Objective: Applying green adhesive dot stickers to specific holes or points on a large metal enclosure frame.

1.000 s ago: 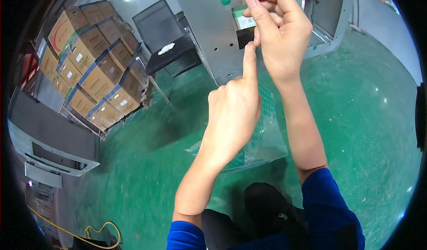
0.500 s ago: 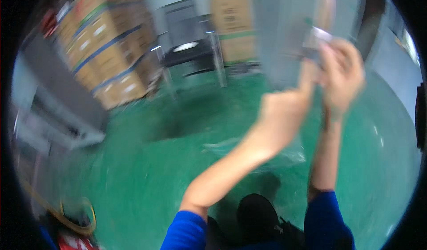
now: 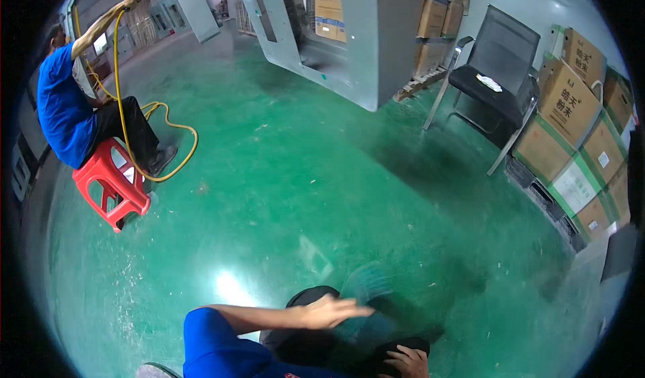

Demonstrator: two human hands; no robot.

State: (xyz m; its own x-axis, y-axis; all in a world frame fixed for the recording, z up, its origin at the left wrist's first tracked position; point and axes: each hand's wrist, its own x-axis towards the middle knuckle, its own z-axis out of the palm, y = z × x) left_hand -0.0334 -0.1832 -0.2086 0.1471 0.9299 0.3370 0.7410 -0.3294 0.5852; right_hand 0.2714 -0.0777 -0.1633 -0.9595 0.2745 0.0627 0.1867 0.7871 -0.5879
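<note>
My left hand (image 3: pixel 332 313) reaches across above my dark-trousered legs (image 3: pixel 312 296), its fingers stretched out to the right and slightly blurred; I see nothing held in it. My right hand (image 3: pixel 408 361) lies with its fingers spread on my right knee, close to the lower edge. Just beyond the left hand's fingertips is a see-through, bluish blurred patch (image 3: pixel 366 284), perhaps plastic film, which I cannot make out clearly. The left hand does not visibly touch it.
A co-worker (image 3: pixel 67 109) sits on a red plastic stool (image 3: pixel 111 180) at left, one arm raised beside a yellow hose (image 3: pixel 181 166). Grey metal housing (image 3: pixel 396 42) hangs at the back. A black chair (image 3: pixel 494 86) and stacked cartons (image 3: pixel 571 109) stand at right.
The view has swung, bringing the co-worker and stool in at left, with the chair and cartons now at right. My hands, raised together at a small blurred thing before, are now low and apart.
</note>
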